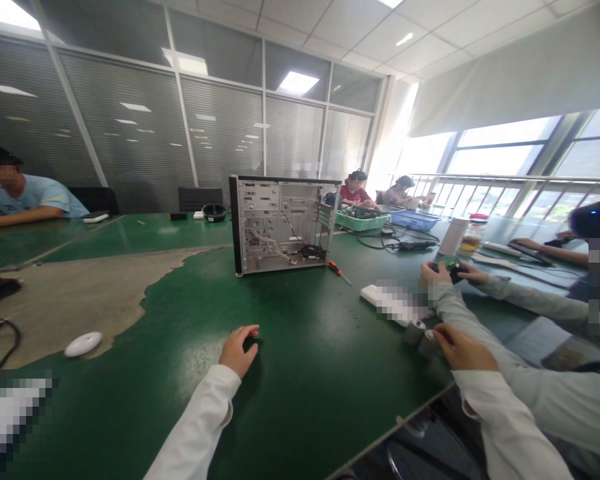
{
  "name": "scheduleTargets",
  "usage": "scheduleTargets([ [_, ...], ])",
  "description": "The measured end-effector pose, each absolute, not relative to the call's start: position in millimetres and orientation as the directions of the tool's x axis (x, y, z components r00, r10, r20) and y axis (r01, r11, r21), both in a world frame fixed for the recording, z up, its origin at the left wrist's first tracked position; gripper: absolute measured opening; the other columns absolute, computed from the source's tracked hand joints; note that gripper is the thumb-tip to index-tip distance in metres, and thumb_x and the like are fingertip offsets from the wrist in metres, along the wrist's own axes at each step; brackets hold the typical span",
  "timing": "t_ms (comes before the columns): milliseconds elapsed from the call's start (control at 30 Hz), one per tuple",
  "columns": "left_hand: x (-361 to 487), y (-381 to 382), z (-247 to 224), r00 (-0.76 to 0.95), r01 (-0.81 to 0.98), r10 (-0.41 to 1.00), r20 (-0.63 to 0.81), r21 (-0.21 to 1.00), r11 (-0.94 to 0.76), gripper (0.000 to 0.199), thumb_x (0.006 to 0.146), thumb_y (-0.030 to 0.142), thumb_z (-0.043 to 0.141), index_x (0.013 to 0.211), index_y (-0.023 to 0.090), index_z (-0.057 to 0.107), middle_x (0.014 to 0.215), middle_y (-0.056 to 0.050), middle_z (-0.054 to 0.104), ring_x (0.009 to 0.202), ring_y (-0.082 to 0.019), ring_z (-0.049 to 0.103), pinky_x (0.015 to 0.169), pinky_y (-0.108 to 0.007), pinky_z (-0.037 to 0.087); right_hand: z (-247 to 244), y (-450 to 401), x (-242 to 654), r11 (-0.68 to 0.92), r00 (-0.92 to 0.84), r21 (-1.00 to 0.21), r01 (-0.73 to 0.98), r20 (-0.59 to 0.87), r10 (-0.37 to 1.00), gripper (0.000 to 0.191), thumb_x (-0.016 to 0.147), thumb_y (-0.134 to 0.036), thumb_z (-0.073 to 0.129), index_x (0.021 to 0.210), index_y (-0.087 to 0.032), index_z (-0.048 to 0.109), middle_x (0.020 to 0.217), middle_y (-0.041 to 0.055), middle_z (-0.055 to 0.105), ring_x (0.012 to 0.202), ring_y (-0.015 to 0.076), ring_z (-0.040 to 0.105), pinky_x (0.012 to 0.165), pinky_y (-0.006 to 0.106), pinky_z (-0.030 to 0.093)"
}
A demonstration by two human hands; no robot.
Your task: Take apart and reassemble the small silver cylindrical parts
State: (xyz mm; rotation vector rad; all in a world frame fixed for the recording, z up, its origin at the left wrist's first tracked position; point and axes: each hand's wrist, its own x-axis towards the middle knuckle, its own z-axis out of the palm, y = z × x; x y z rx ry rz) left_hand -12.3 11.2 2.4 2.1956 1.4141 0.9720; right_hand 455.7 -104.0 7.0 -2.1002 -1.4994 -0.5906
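My left grip (239, 352) is half-curled over the green worktop (300, 387), inward from the near edge; it holds nothing, with a moderate gap between thumb and fingers. Whether it touches the surface, I cannot tell. My right grip (467, 350) lies beside the near edge, toward the right, its fingertips at the nearer grey cylinder (429, 344); whether they close firmly around it, I cannot tell. The farther grey cylinder (415, 331) stands just beside its neighbour, both upright and not far in from that same edge. Toward the left edge, a white oval object (83, 344) lies by a bare patch (100, 283) where the green covering is missing.

Just beyond the cylinders is a white item (387, 301), partly blurred. At the right edge, a co-worker's two hands (435, 273) hold a small green-and-black part (453, 269). Farther in, an orange-and-black screwdriver (339, 271) lies at the lower right corner of an open computer case (285, 230), which stands upright with wiring inside. Toward the far right are a white bottle (454, 238), a red-lidded jar (471, 240), a green basket (363, 222) and a blue basket (415, 221). A person in red (353, 192) sits behind the green basket.
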Motion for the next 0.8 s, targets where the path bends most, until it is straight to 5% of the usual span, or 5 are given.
scheduleTargets([
  [433,-12.6,9.9,4.4,0.26,0.646,0.907,0.331,0.638,-0.418,0.034,0.063,0.012,0.047,0.096,0.019,0.052,0.087,-0.003,0.059,0.086,-0.017,0.053,0.083,-0.033,0.039,2.1,-102.5,450.5,-0.277,0.272,-0.102,0.955,0.669,0.691,0.029,0.073,-0.042,0.031,0.07,-0.022,0.052,0.067,0.0053,0.057,0.062,0.0195,0.054,0.055,0.029,0.038],
  [667,-12.6,8.6,4.5,0.256,0.649,0.907,0.334,0.637,-0.417,0.034,0.063,0.012,0.048,0.096,0.019,0.052,0.086,-0.003,0.058,0.086,-0.017,0.052,0.082,-0.032,0.039,-1.7,-105.4,447.5,-0.232,0.212,-0.078,0.97,0.744,0.633,0.028,0.071,-0.04,0.037,0.072,-0.019,0.054,0.083,0.0062,0.059,0.077,0.0193,0.052,0.072,0.03,0.039],
  [800,-12.6,7.7,2.7,0.249,0.649,0.906,0.341,0.636,-0.418,0.034,0.063,0.011,0.048,0.096,0.018,0.053,0.087,-0.003,0.058,0.086,-0.016,0.052,0.082,-0.032,0.038,-0.2,-97.8,447.8,-0.261,0.185,-0.009,0.965,0.726,0.663,0.038,0.069,-0.045,0.036,0.086,-0.017,0.055,0.092,0.0097,0.057,0.082,0.0237,0.051,0.069,0.036,0.039],
])
